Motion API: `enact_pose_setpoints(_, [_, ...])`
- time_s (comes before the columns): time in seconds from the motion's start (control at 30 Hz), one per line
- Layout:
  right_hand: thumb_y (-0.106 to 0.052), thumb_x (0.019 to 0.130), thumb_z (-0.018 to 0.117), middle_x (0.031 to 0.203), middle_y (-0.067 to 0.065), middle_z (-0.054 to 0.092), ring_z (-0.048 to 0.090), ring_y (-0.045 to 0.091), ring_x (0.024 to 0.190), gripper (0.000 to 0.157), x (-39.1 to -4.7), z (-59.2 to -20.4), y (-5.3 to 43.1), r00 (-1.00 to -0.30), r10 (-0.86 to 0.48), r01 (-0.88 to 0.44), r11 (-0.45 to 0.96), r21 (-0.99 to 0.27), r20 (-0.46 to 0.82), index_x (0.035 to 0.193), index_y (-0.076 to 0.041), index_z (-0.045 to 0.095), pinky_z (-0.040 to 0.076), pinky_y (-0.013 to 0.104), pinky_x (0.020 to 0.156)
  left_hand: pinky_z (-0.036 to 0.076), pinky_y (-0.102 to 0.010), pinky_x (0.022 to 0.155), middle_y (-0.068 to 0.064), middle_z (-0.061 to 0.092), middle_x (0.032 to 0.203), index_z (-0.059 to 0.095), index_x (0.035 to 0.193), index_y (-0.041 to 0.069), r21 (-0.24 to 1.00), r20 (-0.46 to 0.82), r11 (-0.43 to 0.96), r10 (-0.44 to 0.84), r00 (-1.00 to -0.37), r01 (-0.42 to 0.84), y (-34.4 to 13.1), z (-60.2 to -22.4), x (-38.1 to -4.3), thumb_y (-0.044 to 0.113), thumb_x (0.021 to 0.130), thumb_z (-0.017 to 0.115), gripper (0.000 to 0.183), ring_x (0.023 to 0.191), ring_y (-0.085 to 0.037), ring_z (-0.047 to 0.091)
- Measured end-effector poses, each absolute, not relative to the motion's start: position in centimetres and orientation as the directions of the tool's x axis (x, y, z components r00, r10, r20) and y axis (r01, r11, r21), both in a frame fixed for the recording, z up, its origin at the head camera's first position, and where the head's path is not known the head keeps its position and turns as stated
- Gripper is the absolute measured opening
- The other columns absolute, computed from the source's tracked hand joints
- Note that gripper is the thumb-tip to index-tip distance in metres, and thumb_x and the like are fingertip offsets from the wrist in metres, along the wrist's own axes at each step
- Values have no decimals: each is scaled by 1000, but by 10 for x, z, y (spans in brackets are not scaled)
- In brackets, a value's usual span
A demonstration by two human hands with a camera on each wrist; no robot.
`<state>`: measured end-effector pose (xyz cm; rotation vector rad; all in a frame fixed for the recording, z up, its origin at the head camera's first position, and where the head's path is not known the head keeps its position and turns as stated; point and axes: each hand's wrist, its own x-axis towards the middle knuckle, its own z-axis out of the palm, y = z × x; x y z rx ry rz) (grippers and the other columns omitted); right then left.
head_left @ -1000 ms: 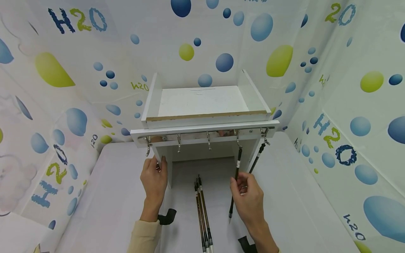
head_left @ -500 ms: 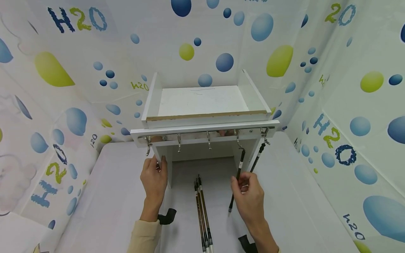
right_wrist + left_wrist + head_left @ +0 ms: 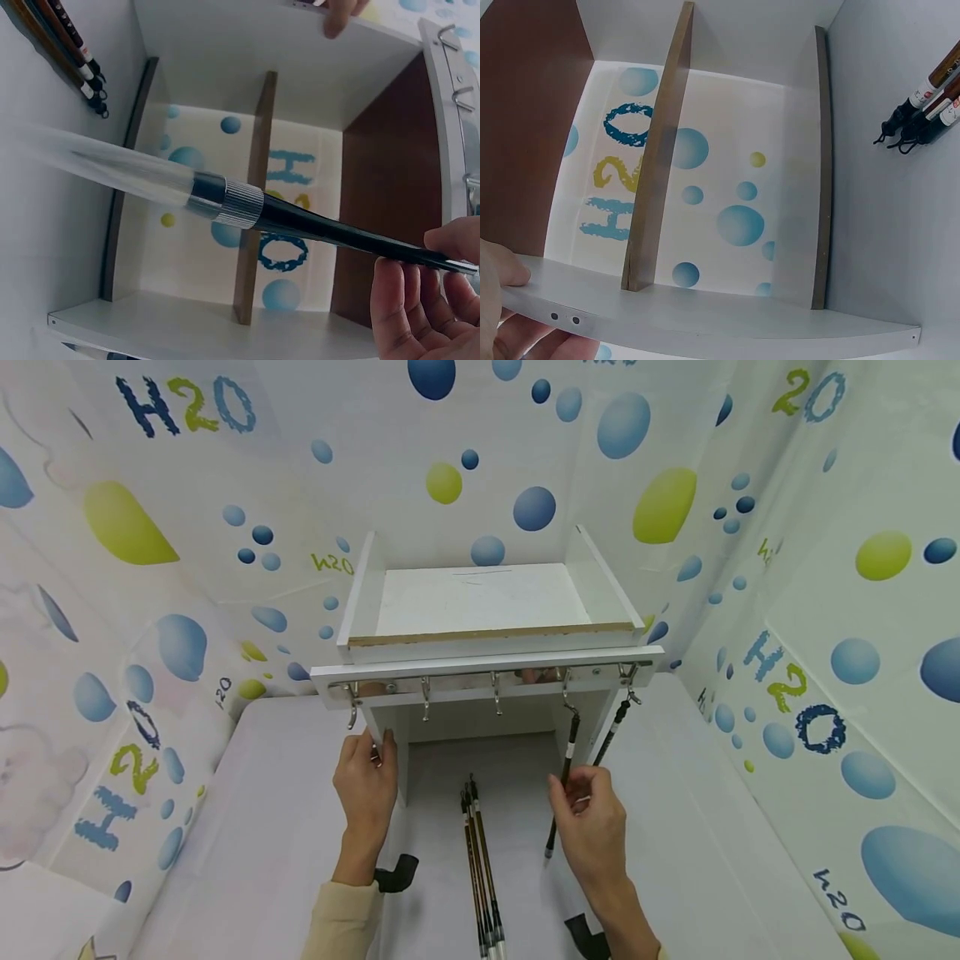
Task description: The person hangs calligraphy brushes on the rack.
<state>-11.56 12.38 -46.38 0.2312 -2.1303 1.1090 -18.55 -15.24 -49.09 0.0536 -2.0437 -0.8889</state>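
My right hand [image 3: 588, 822] pinches a dark calligraphy brush [image 3: 570, 747] by its handle. The brush leans, tip down, its loop end right at the lower curve of a metal hook [image 3: 567, 692]. Seen from the right wrist, a clear sleeve covers its pale bristles, and the fingers [image 3: 401, 292] and thumb hold the handle's thin part. With thumb and fingers on either side, my left hand [image 3: 367, 793] grips the front edge of the white shelf's left side panel [image 3: 727, 326]. A second brush [image 3: 613, 731] hangs from the rightmost hook, partly behind the right hand.
Several brushes [image 3: 480, 860] lie together on the white tabletop [image 3: 712, 827] between the arms. Bare hooks [image 3: 425, 697] line the rail to the left. An open-topped tray section [image 3: 480, 602] crowns the shelf. Patterned sheeting [image 3: 487, 460] surrounds the table.
The held brush's lower tip has risen slightly, and its upper end has shifted a little right at the hook. My left hand stays on the panel.
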Motion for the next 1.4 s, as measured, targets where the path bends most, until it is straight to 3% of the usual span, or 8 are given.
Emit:
enact_pose_setpoints(0.33, [2, 83, 76, 75, 6, 62, 57, 5, 62, 27, -117, -464, 125, -714, 165, -465, 616, -636, 681, 99, 2, 55, 47, 11, 54, 59, -46, 57, -18, 58, 79, 72, 108, -6, 600, 719, 747, -345, -603, 288, -152, -490, -185, 5, 95, 65, 19, 68, -31, 68])
enact_pose_setpoints(1.4, [-2, 84, 78, 77, 6, 61, 57, 8, 64, 26, -130, -475, 123, -766, 130, -407, 661, -631, 630, 98, 0, 56, 43, 11, 52, 59, -46, 57, -18, 58, 78, 71, 109, -6, 602, 717, 746, -350, -602, 283, -152, -489, -184, 5, 94, 66, 20, 67, -31, 67])
